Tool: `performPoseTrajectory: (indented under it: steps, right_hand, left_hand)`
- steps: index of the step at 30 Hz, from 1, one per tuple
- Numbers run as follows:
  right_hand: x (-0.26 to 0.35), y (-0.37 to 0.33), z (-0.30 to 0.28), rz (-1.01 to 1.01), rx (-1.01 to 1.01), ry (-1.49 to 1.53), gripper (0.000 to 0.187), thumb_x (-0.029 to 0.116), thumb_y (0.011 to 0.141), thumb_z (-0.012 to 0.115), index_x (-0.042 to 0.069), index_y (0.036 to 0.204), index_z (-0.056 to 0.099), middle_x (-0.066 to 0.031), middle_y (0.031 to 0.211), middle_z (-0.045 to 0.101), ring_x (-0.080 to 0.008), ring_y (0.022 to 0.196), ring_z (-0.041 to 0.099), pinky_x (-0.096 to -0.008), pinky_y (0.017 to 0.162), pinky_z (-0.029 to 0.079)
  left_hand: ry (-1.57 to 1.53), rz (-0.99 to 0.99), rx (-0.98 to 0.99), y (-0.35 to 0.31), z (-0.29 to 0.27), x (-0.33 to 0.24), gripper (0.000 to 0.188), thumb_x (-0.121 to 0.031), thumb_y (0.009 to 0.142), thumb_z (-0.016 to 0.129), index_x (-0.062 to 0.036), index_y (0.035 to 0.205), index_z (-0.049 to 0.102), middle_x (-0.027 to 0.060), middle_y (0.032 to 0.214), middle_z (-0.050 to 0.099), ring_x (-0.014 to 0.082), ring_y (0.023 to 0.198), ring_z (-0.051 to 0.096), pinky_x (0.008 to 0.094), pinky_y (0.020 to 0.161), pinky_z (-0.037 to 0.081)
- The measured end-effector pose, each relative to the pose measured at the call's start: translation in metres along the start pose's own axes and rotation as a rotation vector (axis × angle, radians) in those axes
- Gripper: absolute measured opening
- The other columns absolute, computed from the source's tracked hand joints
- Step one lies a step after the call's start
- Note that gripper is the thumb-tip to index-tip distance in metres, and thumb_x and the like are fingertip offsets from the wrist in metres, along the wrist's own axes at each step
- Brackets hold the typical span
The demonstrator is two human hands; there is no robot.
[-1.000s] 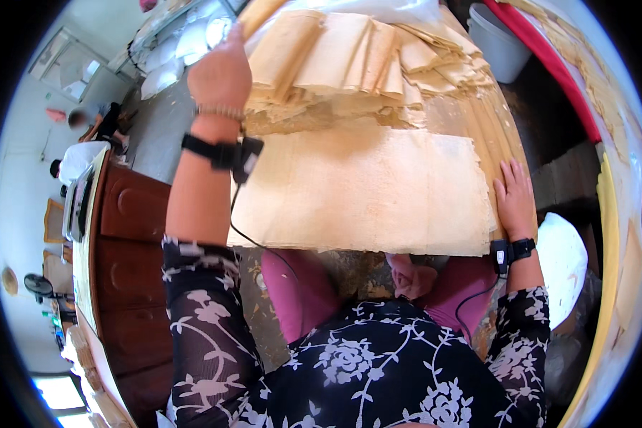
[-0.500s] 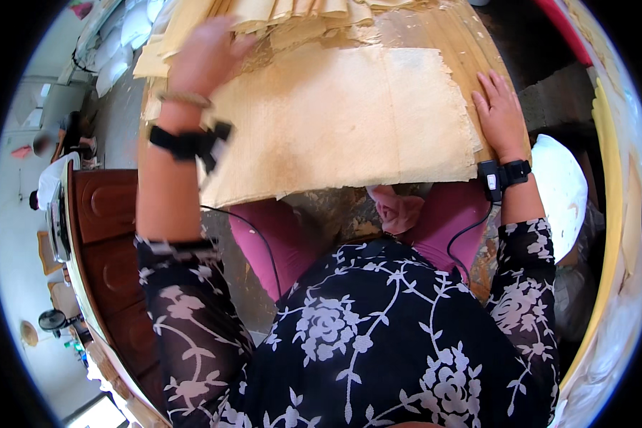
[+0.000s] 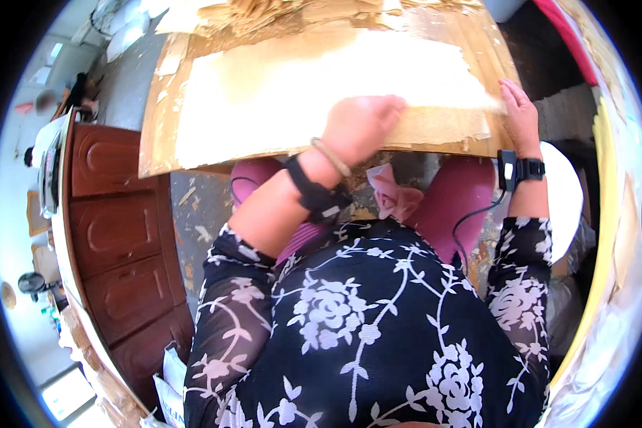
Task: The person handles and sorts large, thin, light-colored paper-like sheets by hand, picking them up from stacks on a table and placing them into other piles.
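Observation:
A wide, thin, pale sheet with ragged edges (image 3: 264, 93), like wood veneer, lies on a wooden board (image 3: 165, 125) across my knees. Glare whitens most of it. My left hand (image 3: 360, 128), slightly blurred, is over the sheet's near part with its fingers closed together and pointing right. Whether they pinch the sheet is hidden. From those fingertips a bright edge runs right, above a tan, shaded strip of sheet (image 3: 442, 128). My right hand (image 3: 521, 118) rests at the right edge by the sheet's corner, its fingers extended close together.
Ragged pale sheet pieces (image 3: 264, 14) pile along the board's far side. A dark red cabinet (image 3: 114, 228) stands left. A pink cloth (image 3: 392, 192) hangs between my knees. At right is a rounded white object (image 3: 563, 192). Another person (image 3: 46, 143) is in the left background.
My left hand has swung from the far left side toward me and right, to the sheet's near part. My right hand has shifted slightly, fingers closer together. The view has also shifted and brightened.

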State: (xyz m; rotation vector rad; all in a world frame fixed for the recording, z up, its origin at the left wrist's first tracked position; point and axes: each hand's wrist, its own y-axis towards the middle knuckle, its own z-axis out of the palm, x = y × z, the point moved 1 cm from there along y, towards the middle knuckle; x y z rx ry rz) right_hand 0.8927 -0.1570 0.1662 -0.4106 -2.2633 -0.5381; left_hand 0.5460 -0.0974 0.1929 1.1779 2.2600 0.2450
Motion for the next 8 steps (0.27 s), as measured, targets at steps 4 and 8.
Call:
performPoseTrajectory:
  steps: [4,8]
  right_hand:
    - [0.057,-0.053,-0.011,0.267,-0.045,0.490,0.046,0.039,0.103,0.049,-0.001,0.114,0.070,-0.0136,0.109,0.072,-0.0198,0.097,0.068,-0.0320,0.088,0.053]
    - [0.110,-0.118,0.040,0.424,0.508,1.025,0.083,0.062,0.096,0.046,0.000,0.149,0.034,-0.0218,0.133,0.059,-0.0272,0.118,0.063,-0.0358,0.100,0.050]
  left_hand:
    - [-0.101,-0.220,-0.237,0.003,-0.034,0.002,0.014,-0.020,0.091,0.059,-0.0161,0.095,0.072,0.0102,0.074,0.068,0.0253,0.064,0.068,0.0391,0.060,0.055]
    - [0.314,0.236,-0.126,-0.006,-0.023,-0.014,0.025,-0.021,0.092,0.062,-0.0156,0.116,0.068,0.0099,0.104,0.073,0.0228,0.088,0.071,0.0284,0.073,0.055]
